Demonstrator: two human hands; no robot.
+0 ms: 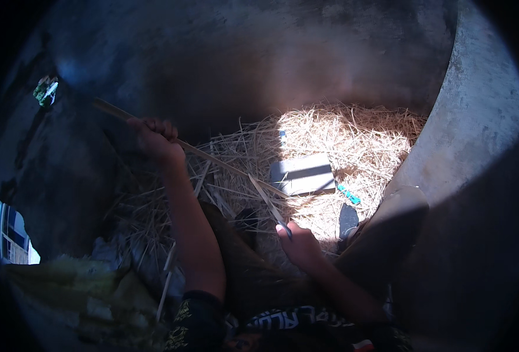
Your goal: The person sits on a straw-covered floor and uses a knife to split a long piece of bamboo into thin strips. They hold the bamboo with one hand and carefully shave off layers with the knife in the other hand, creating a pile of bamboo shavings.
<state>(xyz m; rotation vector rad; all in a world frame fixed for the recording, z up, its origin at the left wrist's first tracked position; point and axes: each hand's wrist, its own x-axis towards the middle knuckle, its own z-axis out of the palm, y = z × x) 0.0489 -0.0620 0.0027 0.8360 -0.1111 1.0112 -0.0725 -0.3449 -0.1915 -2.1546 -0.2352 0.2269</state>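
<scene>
Raised at the left, my left hand (157, 139) is closed around a long, thin wooden strip (212, 159), possibly split bamboo. One end sticks out past my fist to the upper left, and the rest slants down to the right over a heap of shavings. My right hand (300, 245) sits lower, in front of my lap, wrapped around the handle of a knife (265, 196). Its blade points up and left, with the tip at or very near the strip; whether they touch I cannot tell.
Pale shavings (365, 141) cover the floor, partly in bright sun. On them lie a flat rectangular slab (302, 174) and a small teal object (349, 195). A curved dark wall (224, 53) surrounds me. My bent knee (406, 205) is at right, a greenish cloth (66, 287) at lower left.
</scene>
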